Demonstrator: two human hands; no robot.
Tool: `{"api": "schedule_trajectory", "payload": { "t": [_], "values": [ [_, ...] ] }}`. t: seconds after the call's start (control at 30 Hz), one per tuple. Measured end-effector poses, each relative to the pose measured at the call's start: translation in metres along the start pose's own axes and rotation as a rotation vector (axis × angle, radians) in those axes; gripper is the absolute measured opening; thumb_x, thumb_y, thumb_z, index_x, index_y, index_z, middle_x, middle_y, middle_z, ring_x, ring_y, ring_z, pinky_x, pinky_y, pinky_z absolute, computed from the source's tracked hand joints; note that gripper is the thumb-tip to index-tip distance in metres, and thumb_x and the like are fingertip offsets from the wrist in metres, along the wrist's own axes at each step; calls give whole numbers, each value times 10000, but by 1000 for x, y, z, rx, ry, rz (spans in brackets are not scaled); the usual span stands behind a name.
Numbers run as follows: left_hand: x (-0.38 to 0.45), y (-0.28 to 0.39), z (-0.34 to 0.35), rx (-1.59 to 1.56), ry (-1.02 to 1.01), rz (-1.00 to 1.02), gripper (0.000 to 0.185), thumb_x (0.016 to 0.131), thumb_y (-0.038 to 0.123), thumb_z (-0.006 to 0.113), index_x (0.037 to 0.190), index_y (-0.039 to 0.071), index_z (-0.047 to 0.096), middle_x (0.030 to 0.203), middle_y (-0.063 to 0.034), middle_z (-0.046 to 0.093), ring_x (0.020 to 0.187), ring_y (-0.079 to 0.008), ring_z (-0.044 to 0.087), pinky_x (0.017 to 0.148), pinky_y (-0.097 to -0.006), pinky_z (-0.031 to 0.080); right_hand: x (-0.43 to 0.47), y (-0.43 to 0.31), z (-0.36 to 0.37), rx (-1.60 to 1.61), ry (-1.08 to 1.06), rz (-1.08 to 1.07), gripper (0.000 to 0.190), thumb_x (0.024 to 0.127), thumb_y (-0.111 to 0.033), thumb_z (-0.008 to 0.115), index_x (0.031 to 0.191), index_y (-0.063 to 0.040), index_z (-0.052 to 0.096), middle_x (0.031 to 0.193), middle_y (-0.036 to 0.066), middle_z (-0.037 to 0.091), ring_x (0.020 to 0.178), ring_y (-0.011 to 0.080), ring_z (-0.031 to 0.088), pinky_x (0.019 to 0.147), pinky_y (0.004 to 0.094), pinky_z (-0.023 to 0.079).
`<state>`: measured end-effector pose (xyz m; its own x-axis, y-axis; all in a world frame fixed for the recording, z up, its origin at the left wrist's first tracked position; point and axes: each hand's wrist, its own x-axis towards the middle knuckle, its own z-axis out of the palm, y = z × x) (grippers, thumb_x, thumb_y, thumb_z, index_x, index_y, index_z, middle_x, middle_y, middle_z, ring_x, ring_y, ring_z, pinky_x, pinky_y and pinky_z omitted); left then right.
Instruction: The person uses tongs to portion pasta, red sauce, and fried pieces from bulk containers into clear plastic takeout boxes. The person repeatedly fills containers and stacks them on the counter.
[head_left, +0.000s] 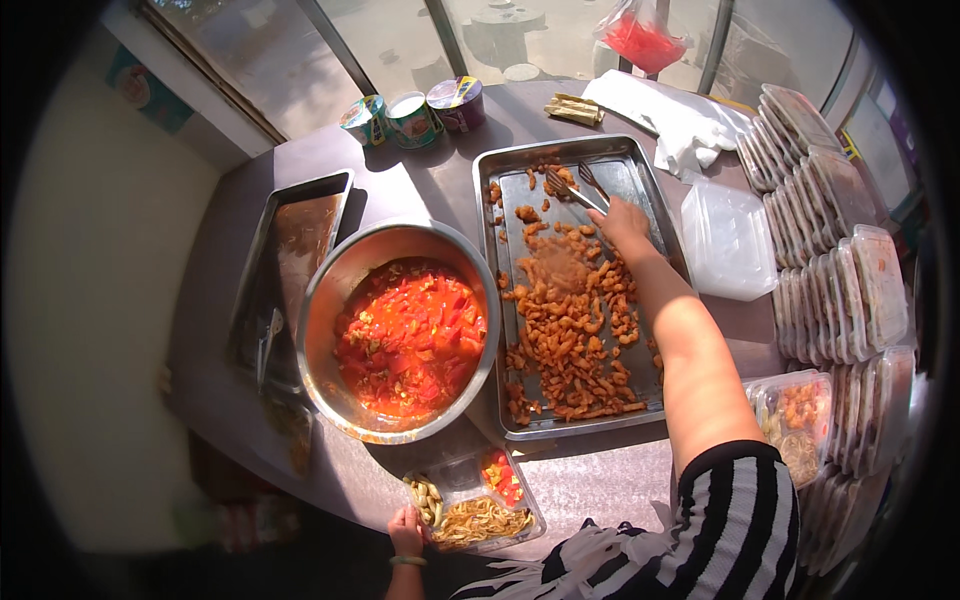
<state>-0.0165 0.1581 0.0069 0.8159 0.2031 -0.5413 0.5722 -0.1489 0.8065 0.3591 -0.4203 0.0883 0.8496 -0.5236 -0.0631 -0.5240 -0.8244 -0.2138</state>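
Note:
My right hand (624, 223) is closed around metal serving tongs (574, 191), whose parted tips are over fried battered pieces (562, 315) at the far end of a large metal tray (491, 431). My left hand (409, 529) touches the left edge of a clear compartment container (531, 534). This container holds shredded food, pale green pieces and red tomato with egg in separate compartments; its upper middle compartment has no food. Left of the tray stands a deep metal bowl (309, 330) of tomato and egg (411, 337). Whether the left fingers pinch the container's rim is unclear.
Stacks of filled, lidded containers (817, 300) line the right side. Empty clear containers (729, 240) sit beside the tray. A darker metal tray (259, 225) with brown liquid and a utensil lies left of the bowl. Instant noodle cups (411, 120) and white plastic bags (675, 120) are near the window.

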Motion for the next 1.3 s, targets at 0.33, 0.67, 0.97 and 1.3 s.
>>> {"api": "schedule_trajectory", "payload": {
  "t": [0.33,0.67,0.97,1.3],
  "values": [
    [-3,13,6,47,52,-56,337,997,263,465,740,52,523,480,-50,499,323,-137,452,312,-249,319,-1,13,45,-18,118,-139,308,905,-439,575,1049,-175,638,798,79,675,753,280,663,663,413,515],
    [1,12,-4,-223,-189,-35,399,941,66,514,1334,11,465,674,-48,576,450,-105,521,396,-212,403,-162,42,-26,648,-283,-43,409,887,-455,633,1078,-102,710,700,37,636,637,159,587,604,341,444],
    [15,25,13,9,-469,59,485,929,42,526,1406,83,450,646,10,535,476,-62,468,440,-217,405,-373,43,-51,620,-563,-275,297,897,-262,660,1019,8,674,658,1,596,572,94,506,531,285,397],
    [19,36,20,-41,-548,72,447,922,64,563,1363,115,511,627,25,528,459,-47,463,416,-205,400,-414,-10,-52,-58,-359,-646,432,825,-487,631,1108,-164,587,813,127,661,795,324,643,665,435,491]
  ]
}}
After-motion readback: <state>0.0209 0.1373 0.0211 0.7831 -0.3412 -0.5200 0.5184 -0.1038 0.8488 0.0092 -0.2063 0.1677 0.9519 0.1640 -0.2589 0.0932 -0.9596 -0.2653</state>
